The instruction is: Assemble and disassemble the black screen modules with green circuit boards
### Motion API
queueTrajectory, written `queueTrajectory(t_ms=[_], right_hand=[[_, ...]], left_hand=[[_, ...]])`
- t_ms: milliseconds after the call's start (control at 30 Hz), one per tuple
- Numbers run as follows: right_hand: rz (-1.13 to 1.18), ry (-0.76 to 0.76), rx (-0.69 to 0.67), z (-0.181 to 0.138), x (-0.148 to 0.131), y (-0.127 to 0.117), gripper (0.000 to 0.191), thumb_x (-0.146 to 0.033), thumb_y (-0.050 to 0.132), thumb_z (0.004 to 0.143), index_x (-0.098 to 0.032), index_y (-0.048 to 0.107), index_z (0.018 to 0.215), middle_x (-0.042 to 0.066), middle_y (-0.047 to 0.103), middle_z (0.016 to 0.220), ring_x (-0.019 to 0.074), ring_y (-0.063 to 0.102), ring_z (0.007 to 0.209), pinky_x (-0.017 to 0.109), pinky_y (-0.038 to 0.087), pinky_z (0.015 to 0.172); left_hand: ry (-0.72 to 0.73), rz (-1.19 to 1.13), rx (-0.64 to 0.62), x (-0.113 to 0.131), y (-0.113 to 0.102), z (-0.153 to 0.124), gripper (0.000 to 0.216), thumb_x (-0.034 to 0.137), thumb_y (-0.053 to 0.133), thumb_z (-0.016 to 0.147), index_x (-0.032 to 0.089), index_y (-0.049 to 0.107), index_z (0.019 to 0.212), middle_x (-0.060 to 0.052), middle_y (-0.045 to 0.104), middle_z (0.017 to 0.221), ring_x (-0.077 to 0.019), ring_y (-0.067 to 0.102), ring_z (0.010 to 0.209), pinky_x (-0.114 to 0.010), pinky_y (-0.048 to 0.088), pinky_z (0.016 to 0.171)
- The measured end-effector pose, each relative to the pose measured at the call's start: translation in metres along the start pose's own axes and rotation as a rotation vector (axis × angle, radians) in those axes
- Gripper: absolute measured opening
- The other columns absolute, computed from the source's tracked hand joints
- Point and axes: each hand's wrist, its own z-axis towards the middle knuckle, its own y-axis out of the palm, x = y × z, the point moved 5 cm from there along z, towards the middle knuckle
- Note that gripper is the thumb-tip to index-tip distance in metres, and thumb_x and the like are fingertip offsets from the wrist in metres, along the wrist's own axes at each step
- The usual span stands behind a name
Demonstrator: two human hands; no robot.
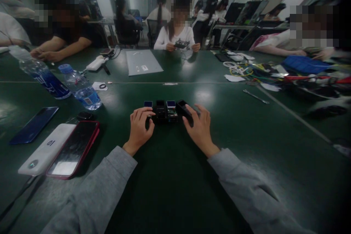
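Observation:
Four small electronic pieces stand side by side in front of me. My left hand [140, 126] is at the row's left end, fingers bent but apart, partly covering a small module with a screen [148, 104]. Beside it is a black housing [160, 110], then a bare circuit board with a small screen [171, 109]. At the right end, a small black case [181, 106] leans at an angle. My right hand [200, 126] has its thumb and index finger about that case, the other fingers spread. The contact points are partly hidden.
On the left lie a red-cased phone [74, 150], a white power bank [48, 150] and a blue phone [34, 125], with two bottles [86, 93] behind. A wrench [255, 96] and tangled cables [238, 68] are at the right. Across the table sits a person [177, 36].

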Motion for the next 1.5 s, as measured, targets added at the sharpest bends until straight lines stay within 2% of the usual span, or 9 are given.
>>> queueTrajectory(t_ms=[67,200,333,400,533,667,967,1200,1500], right_hand=[[0.026,0.024,-0.016,0.003,0.015,0.002,0.044,-0.035,0.047,0.093,-0.026,0.045,0.136,0.014,0.034,0.141,0.0340,0.039,0.127,0.054,0.043,0.097],[0.137,0.060,-0.150,0.003,0.028,0.014,0.047,-0.035,0.043,0.094,-0.023,0.043,0.139,0.015,0.040,0.136,0.0285,0.056,0.107,0.046,0.054,0.082],[0.093,0.049,-0.187,-0.002,0.022,0.018,0.054,-0.040,0.039,0.096,-0.022,0.033,0.146,0.017,0.042,0.136,0.0278,0.060,0.096,0.045,0.056,0.073],[0.052,0.048,-0.184,-0.003,0.021,0.017,0.054,-0.043,0.038,0.097,-0.021,0.033,0.146,0.017,0.046,0.129,0.0274,0.060,0.090,0.044,0.056,0.068],[-0.012,0.032,-0.152,-0.002,0.020,0.013,0.054,-0.051,0.038,0.096,-0.018,0.041,0.140,0.016,0.053,0.110,0.0283,0.058,0.091,0.043,0.054,0.069],[-0.030,0.014,-0.156,-0.001,0.016,0.012,0.056,-0.055,0.040,0.095,-0.016,0.045,0.135,0.015,0.055,0.106,0.0289,0.056,0.095,0.044,0.053,0.077],[0.008,0.017,-0.138,-0.002,0.013,0.011,0.055,-0.055,0.043,0.093,-0.013,0.046,0.128,0.015,0.058,0.109,0.0286,0.058,0.097,0.043,0.053,0.077],[0.026,0.012,-0.140,-0.002,0.012,0.011,0.054,-0.054,0.044,0.093,-0.014,0.045,0.129,0.015,0.057,0.109,0.0296,0.058,0.098,0.045,0.053,0.078],[0.056,-0.017,-0.195,-0.002,0.010,0.014,0.053,-0.052,0.044,0.093,-0.016,0.042,0.132,0.014,0.055,0.110,0.0279,0.057,0.098,0.044,0.053,0.078]], left_hand=[[-0.071,-0.072,0.072,-0.009,-0.003,0.000,0.022,0.007,0.052,0.080,0.020,0.057,0.096,-0.006,0.062,0.106,-0.0235,0.054,0.104,-0.044,0.041,0.091],[-0.226,-0.214,0.165,-0.027,-0.001,-0.001,0.024,0.002,0.045,0.079,0.021,0.055,0.088,-0.003,0.059,0.093,-0.0185,0.056,0.091,-0.037,0.046,0.082],[-0.323,-0.285,0.163,-0.037,0.005,-0.002,0.022,0.003,0.044,0.081,0.021,0.056,0.085,-0.002,0.059,0.087,-0.0160,0.056,0.082,-0.032,0.046,0.074],[-0.334,-0.307,0.157,-0.039,0.006,-0.002,0.021,0.004,0.044,0.082,0.021,0.057,0.085,-0.002,0.059,0.086,-0.0156,0.056,0.080,-0.031,0.047,0.072],[-0.349,-0.330,0.144,-0.040,0.008,-0.004,0.021,0.004,0.044,0.082,0.021,0.057,0.087,-0.002,0.059,0.086,-0.0144,0.056,0.077,-0.029,0.047,0.067],[-0.374,-0.346,0.127,-0.041,0.010,-0.004,0.021,0.004,0.045,0.081,0.020,0.058,0.086,-0.002,0.059,0.086,-0.0143,0.056,0.078,-0.029,0.047,0.067],[-0.319,-0.299,0.100,-0.034,0.008,-0.001,0.019,0.005,0.046,0.082,0.020,0.058,0.085,-0.003,0.059,0.087,-0.0158,0.056,0.081,-0.032,0.048,0.071],[-0.115,-0.214,-0.007,-0.012,0.007,0.003,0.024,0.000,0.046,0.080,0.020,0.059,0.085,-0.003,0.060,0.087,-0.0178,0.055,0.085,-0.035,0.048,0.073],[-0.125,-0.223,-0.027,-0.014,0.008,0.003,0.024,0.000,0.046,0.081,0.020,0.060,0.085,-0.003,0.061,0.087,-0.0181,0.055,0.085,-0.035,0.048,0.072]])
